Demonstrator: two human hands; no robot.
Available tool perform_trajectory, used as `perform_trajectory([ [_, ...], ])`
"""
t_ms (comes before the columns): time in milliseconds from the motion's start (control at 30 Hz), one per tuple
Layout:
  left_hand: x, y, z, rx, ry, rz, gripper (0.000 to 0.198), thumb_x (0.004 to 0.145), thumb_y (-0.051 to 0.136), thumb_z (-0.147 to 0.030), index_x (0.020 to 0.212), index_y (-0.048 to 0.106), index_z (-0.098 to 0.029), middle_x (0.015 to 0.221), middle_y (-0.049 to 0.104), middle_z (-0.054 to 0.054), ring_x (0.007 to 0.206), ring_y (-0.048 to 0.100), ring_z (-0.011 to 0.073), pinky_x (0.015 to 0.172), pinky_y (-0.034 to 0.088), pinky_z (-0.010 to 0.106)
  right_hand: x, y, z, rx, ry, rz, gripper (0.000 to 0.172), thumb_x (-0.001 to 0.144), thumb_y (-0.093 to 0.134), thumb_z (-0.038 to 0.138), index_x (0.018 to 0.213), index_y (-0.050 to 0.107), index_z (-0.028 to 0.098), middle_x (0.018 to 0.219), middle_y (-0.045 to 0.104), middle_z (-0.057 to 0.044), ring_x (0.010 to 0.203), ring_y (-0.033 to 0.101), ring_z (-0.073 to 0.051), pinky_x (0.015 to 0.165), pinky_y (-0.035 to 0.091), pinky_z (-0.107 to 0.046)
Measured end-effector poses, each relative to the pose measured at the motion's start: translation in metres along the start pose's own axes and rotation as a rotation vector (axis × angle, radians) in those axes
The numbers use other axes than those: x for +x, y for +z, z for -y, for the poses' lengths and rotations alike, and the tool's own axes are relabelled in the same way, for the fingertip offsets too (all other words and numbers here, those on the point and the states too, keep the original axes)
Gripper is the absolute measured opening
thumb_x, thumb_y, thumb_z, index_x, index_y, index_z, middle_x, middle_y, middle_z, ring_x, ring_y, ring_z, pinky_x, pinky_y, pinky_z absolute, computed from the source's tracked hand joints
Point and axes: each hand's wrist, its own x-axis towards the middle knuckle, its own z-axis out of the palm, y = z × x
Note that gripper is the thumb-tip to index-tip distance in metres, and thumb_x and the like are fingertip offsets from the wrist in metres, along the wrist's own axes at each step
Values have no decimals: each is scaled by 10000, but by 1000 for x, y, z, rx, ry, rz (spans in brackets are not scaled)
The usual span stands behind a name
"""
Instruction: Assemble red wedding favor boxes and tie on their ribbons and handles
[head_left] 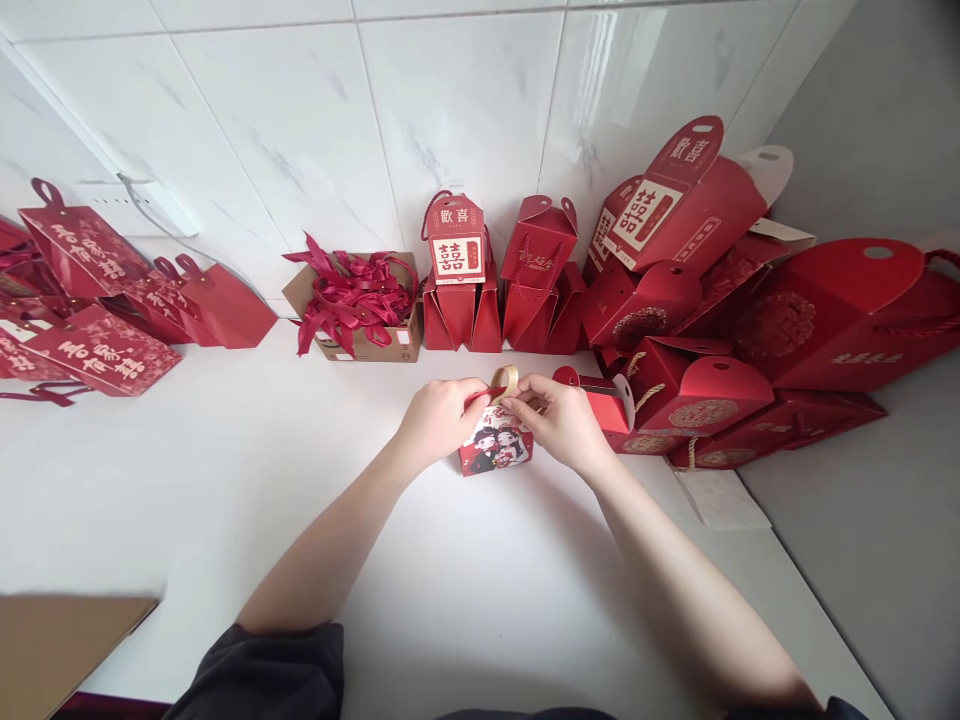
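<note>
A small red gift box (496, 450) with a cartoon couple on its front stands upright on the white table, between my two hands. A loop of gold ribbon (507, 380) rises from its top. My left hand (448, 412) is closed at the left of the box top, its fingers pinching a red strip beside the loop. At the right of the top, my right hand (551, 412) pinches the base of the gold ribbon between thumb and fingers. The fingertips partly cover the top of the box.
Behind stand a cardboard box (375, 345) of red ribbons and upright red boxes (459, 240). More red boxes (705, 395) are piled at the right, red bags (105, 350) at the left. Cardboard (67, 640) lies front left on the white table (300, 430).
</note>
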Motion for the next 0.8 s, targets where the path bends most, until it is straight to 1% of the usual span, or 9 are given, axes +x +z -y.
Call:
perform_trajectory([
  [200, -1, 0, 0, 23, -3, -7, 269, 892, 416, -286, 653, 511, -208, 569, 496, -9, 528, 404, 146, 523, 256, 268, -1, 3, 2, -80, -34, -58, 81, 859, 567, 282, 874, 624, 227, 821, 728, -16, 713, 678, -173, 652, 506, -278],
  [533, -1, 1, -1, -19, -10, -14, 252, 866, 438, -277, 625, 459, -205, 557, 468, -18, 522, 363, 137, 518, 252, 265, -3, 0, 5, -139, -111, -12, 75, 876, 541, 240, 897, 613, 234, 827, 720, -12, 728, 668, -174, 645, 479, -267],
  [800, 0, 3, 2, -69, -13, -3, 246, 873, 434, -293, 652, 492, -204, 574, 491, -18, 544, 393, 133, 521, 267, 254, -1, -8, 1, -223, -151, 28, 65, 896, 537, 262, 902, 594, 234, 836, 713, -6, 686, 647, -167, 604, 441, -256],
])
